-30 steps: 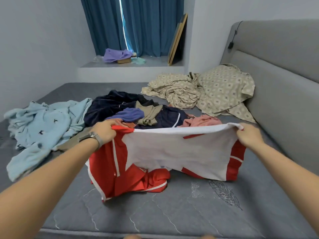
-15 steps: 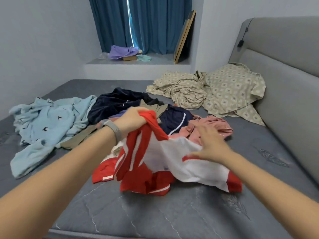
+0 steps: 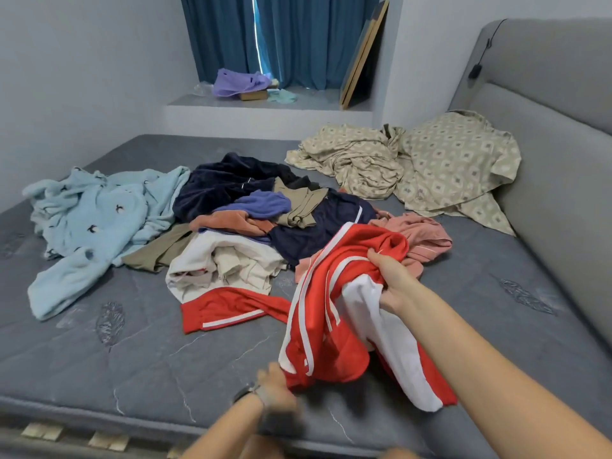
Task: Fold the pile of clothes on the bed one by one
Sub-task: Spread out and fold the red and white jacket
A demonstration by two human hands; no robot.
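A red and white striped garment (image 3: pixel 331 313) hangs bunched over the front of the grey mattress (image 3: pixel 132 359), one red sleeve trailing left on the bed. My right hand (image 3: pixel 390 283) grips its upper folds, where the red cloth meets the white. Down near the bed's front edge, my left hand (image 3: pixel 275 382) is blurred and holds the garment's lower edge. Behind lies the pile of clothes (image 3: pixel 265 220): navy, purple, olive, orange and cream pieces, with a pink one (image 3: pixel 420 236) at its right.
A light blue fleece garment (image 3: pixel 96 223) sprawls at the left. A beige patterned sheet (image 3: pixel 424 167) is heaped at the back right against the grey padded headboard (image 3: pixel 546 134). Wooden slats (image 3: pixel 43 430) show below the mattress front.
The garment was stretched wide between both hands, then gathered. My left hand has dropped to the bed's front edge with the lower edge, and my right hand now clutches the bunched top.
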